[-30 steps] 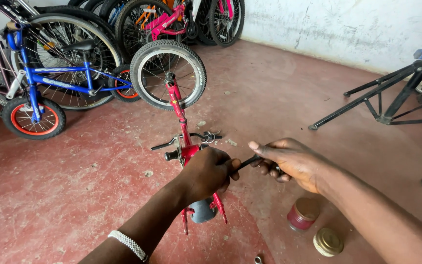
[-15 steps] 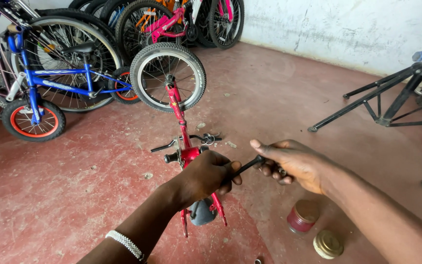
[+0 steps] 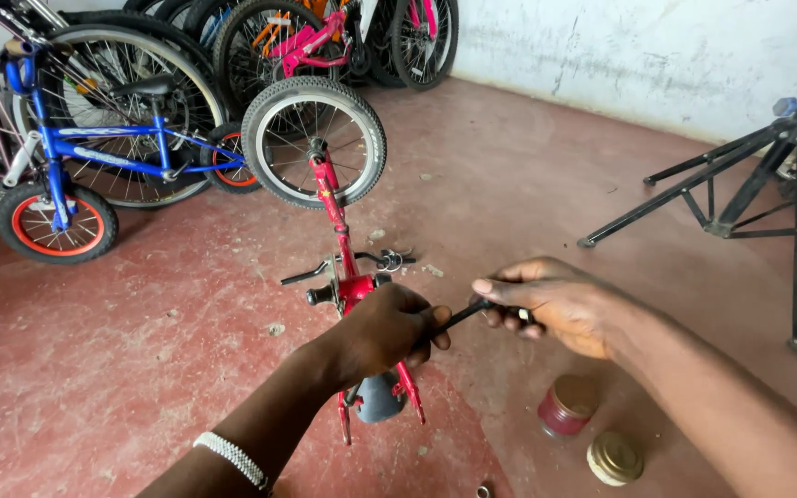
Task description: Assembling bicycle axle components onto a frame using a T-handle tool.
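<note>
A person works on a small red bike (image 3: 343,277) that lies on the red floor (image 3: 140,369) in the middle of the frame, with its one wheel (image 3: 314,140) pointing up toward the top. The left hand (image 3: 385,330) is closed around the red frame near the middle of the bike and holds it steady. The right hand (image 3: 551,300) is closed around a thin dark tool (image 3: 458,318) that runs from its fingers across to the left hand. It looks like the step in hand is tightening or loosening a part on the frame, but the left hand hides where the tool tip meets the bike, so I cannot tell which part. The next move would seem to need a firm grip with the left hand so the bike does not roll, and a slow, even turn with the right. The bike sits right under the left hand and just to the left of the right hand. A small red tin (image 3: 565,409) and a round gold lid (image 3: 614,458) lie on the floor at the lower right, near the right arm. A blue bike (image 3: 94,152) stands at the upper left, and a black stand (image 3: 767,175) is at the right edge.
</note>
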